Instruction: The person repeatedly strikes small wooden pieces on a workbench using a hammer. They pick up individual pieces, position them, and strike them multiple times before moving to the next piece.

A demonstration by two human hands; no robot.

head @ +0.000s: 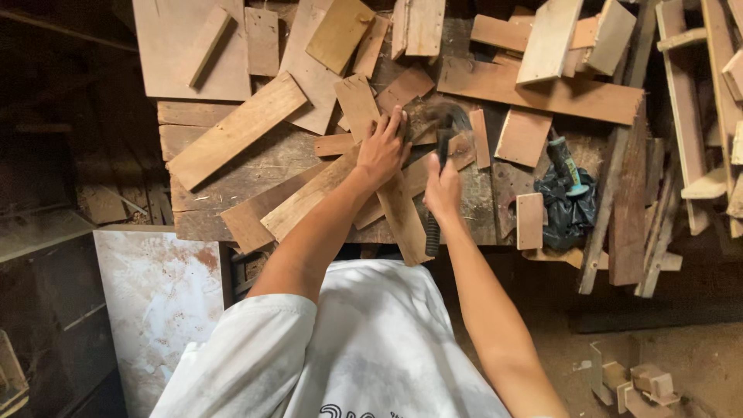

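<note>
Hammer (pixel 438 166), rough flat wooden slats (pixel 387 182)

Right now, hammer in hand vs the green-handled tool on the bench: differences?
The hammer has a black handle; the green-handled tool is teal. The hammer is held in the right hand, its head blurred; the green-handled tool lies untouched by a black bag. Both sit over the scrap-covered workbench.
</note>
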